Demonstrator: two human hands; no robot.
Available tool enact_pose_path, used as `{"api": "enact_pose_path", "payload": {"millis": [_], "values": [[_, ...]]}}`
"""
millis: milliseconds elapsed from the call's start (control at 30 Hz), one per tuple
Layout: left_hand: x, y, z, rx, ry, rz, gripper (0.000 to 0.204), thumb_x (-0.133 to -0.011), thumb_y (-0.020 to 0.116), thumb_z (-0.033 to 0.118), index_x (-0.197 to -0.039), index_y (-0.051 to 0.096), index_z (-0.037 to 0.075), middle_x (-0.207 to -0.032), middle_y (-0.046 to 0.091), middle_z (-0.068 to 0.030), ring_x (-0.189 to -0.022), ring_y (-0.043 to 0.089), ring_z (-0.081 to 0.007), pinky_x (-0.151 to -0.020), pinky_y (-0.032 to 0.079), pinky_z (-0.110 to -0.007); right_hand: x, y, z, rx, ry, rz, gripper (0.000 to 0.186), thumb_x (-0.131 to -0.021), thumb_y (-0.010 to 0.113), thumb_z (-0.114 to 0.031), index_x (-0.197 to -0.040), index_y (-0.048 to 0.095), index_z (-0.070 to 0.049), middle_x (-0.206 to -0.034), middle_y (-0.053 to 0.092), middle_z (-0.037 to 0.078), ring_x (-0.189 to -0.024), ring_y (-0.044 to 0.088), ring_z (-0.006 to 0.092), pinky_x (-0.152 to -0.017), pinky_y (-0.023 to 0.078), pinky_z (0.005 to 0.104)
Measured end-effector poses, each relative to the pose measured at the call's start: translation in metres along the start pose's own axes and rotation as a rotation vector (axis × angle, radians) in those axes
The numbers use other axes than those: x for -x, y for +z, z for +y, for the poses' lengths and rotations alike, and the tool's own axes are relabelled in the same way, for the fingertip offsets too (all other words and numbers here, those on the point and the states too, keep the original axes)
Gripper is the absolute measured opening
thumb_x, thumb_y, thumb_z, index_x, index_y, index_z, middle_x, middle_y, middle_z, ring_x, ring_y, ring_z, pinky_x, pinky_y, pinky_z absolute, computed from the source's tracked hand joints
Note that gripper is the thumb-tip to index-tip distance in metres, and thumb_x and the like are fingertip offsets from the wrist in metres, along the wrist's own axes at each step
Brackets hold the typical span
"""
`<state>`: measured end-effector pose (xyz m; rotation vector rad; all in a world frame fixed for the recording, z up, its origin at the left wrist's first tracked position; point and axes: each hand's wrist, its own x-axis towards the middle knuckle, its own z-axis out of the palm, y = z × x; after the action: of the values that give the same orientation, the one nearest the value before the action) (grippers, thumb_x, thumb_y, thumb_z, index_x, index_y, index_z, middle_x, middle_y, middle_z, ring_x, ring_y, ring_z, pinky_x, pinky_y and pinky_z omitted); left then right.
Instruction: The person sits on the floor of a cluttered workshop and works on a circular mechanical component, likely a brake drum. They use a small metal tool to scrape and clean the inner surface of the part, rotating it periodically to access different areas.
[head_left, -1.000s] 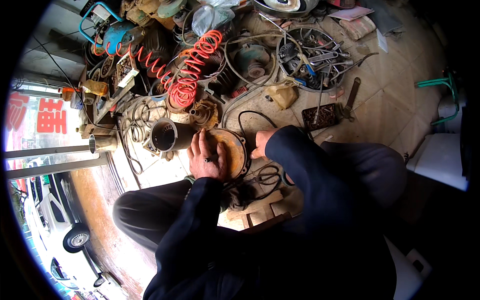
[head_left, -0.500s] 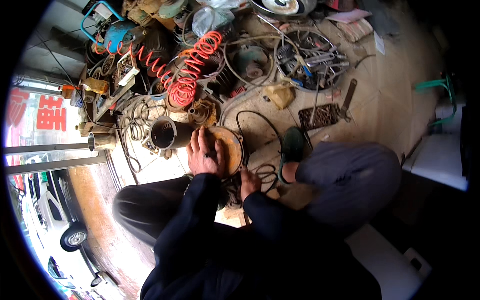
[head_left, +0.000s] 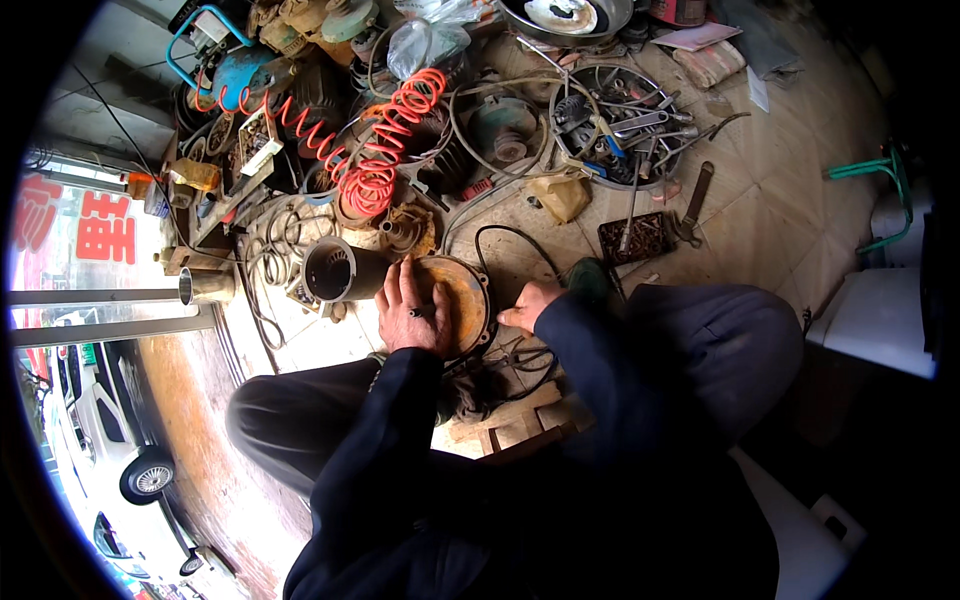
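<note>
My left hand (head_left: 408, 318) lies with its fingers stretched out over the left part of a rusty, round metal cover (head_left: 463, 300). A small dark piece shows at its fingers, too small to name. Beside the cover's right edge, next to a small lug on the rim, my right hand (head_left: 532, 306) has its fingers drawn together. What they pinch, if anything, is hidden. A grey hollow metal cylinder (head_left: 372, 275) with an open end lies left of the cover, touching or close to my left fingers. Dark cloth-like material (head_left: 472, 392) sits below the cover.
Farther off are a round tray of wrenches (head_left: 640, 125), a hammer (head_left: 694, 205) and a shallow box of small metal parts (head_left: 640, 238). A coiled red hose (head_left: 370, 185) hangs over motor parts at upper left. Black cable (head_left: 520, 232) loops around the cover; a wooden piece (head_left: 530, 425) lies nearer me.
My right hand has moved up and to the right, from below the cover to beside its right edge. My left hand stays on the cover.
</note>
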<state>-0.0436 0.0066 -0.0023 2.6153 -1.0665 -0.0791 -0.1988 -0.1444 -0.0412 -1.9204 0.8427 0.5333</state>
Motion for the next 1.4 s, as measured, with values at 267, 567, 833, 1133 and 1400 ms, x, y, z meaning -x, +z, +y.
{"api": "enact_pose_path", "payload": {"millis": [267, 567, 833, 1133, 1400], "values": [[0.001, -0.002, -0.001, 0.031, 0.026, 0.005, 0.064, -0.093, 0.062, 0.035, -0.148, 0.044, 0.009, -0.147, 0.047, -0.0204, -0.128, 0.046, -0.0438, -0.108, 0.041, -0.05, -0.019, -0.031, -0.012, 0.165, -0.022, -0.232, 0.05, -0.086, 0.072, -0.052, -0.07, 0.075, -0.004, -0.069, 0.07, 0.015, -0.068, 0.069, 0.0271, -0.066, 0.052, 0.0419], [-0.004, -0.003, 0.004, 0.036, 0.035, 0.024, 0.06, -0.093, 0.061, 0.029, -0.148, 0.045, 0.011, -0.147, 0.048, -0.0195, -0.129, 0.047, -0.0426, -0.109, 0.04, -0.049, -0.013, 0.216, -0.025, -0.689, 0.123, 1.147, 0.049, -0.1, 0.059, -0.045, -0.083, 0.066, 0.001, -0.07, 0.065, 0.014, -0.068, 0.059, 0.0297, -0.069, 0.048, 0.0441], [0.0, -0.003, 0.005, 0.01, 0.016, -0.033, 0.063, -0.094, 0.062, 0.033, -0.15, 0.042, 0.012, -0.15, 0.046, -0.0178, -0.131, 0.046, -0.0407, -0.109, 0.041, -0.048, 0.036, 0.077, 0.035, -0.412, 0.055, 0.466, 0.055, -0.093, 0.069, -0.045, -0.058, 0.06, -0.005, -0.052, 0.056, 0.007, -0.049, 0.055, 0.0202, -0.051, 0.043, 0.0374], [-0.002, -0.002, 0.0, 0.03, 0.024, -0.034, 0.065, -0.093, 0.062, 0.037, -0.149, 0.044, 0.009, -0.149, 0.045, -0.0207, -0.13, 0.045, -0.0423, -0.109, 0.041, -0.048, 0.001, -0.003, 0.003, -0.045, 0.041, -0.132, 0.052, -0.088, 0.07, -0.052, -0.063, 0.072, -0.006, -0.058, 0.064, 0.012, -0.059, 0.065, 0.0232, -0.063, 0.052, 0.0382], [0.001, 0.0, 0.0, 0.016, 0.057, 0.004, 0.063, -0.092, 0.062, 0.035, -0.147, 0.046, 0.008, -0.145, 0.049, -0.0202, -0.125, 0.048, -0.0431, -0.107, 0.042, -0.049, 0.016, 0.081, 0.035, -0.389, 0.047, 0.231, 0.051, -0.093, 0.066, -0.048, -0.075, 0.073, 0.0, -0.064, 0.065, 0.017, -0.063, 0.065, 0.0295, -0.066, 0.05, 0.0413]]}}
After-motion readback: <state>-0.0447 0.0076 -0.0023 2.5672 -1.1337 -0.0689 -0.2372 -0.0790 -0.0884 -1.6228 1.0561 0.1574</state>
